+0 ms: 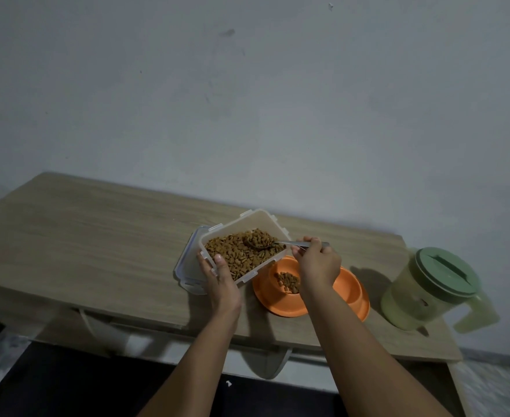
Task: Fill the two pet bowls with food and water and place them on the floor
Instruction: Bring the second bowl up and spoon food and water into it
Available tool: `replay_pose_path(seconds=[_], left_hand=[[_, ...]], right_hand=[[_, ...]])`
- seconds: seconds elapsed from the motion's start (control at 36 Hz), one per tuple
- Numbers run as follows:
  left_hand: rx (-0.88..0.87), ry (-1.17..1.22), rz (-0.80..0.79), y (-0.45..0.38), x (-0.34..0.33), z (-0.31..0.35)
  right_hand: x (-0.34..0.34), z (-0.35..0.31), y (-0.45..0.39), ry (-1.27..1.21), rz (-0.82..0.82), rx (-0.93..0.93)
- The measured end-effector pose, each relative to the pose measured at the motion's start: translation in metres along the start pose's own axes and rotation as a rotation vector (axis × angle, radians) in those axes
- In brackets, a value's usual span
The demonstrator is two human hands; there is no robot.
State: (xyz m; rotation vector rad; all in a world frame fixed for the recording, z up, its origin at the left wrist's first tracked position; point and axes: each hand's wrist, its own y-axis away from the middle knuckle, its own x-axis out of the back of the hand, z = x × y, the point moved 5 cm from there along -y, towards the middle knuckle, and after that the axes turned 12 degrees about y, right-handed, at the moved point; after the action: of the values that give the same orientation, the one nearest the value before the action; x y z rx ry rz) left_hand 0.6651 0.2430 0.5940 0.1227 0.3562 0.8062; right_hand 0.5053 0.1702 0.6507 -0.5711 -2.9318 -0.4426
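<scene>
Wooden table (91, 236) against grey-white wall (247, 100), wall scuffed in places. Dark floor (67, 386) below table front. Pale speckled floor (497, 383) at lower right corner.

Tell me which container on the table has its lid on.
The green jug on the right, capped by its green lid. The clear food box is open, and the orange bowl has none.

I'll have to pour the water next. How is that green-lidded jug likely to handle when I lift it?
The jug looks nearly full, so probably heavy for its size. Its handle sticks out to one side, so it may tilt when lifted. It stands near the table edge, so a push could tip it off.
</scene>
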Motion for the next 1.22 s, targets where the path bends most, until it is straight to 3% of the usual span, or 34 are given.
replay_pose_path(seconds=[0.39, 0.81, 0.94, 1.08, 1.22], left_hand=[[0.03, 0.057, 0.037, -0.001, -0.005, -0.004], [0.031, 0.058, 0.209, 0.002, -0.011, -0.005], [0.043, -0.013, 0.246, 0.011, -0.012, -0.001], [0.043, -0.028, 0.273, 0.014, -0.012, 0.0], [0.045, -0.022, 0.266, 0.015, -0.014, 0.0]], right_hand=[[0.008, 0.001, -0.008, -0.175, 0.002, -0.128], [0.05, -0.001, -0.04, -0.225, 0.047, -0.155], [0.062, 0.005, -0.048, -0.068, 0.061, -0.005], [0.058, 0.013, -0.048, 0.425, -0.024, 0.347], [0.054, 0.006, -0.037, 0.622, -0.085, 0.59]])
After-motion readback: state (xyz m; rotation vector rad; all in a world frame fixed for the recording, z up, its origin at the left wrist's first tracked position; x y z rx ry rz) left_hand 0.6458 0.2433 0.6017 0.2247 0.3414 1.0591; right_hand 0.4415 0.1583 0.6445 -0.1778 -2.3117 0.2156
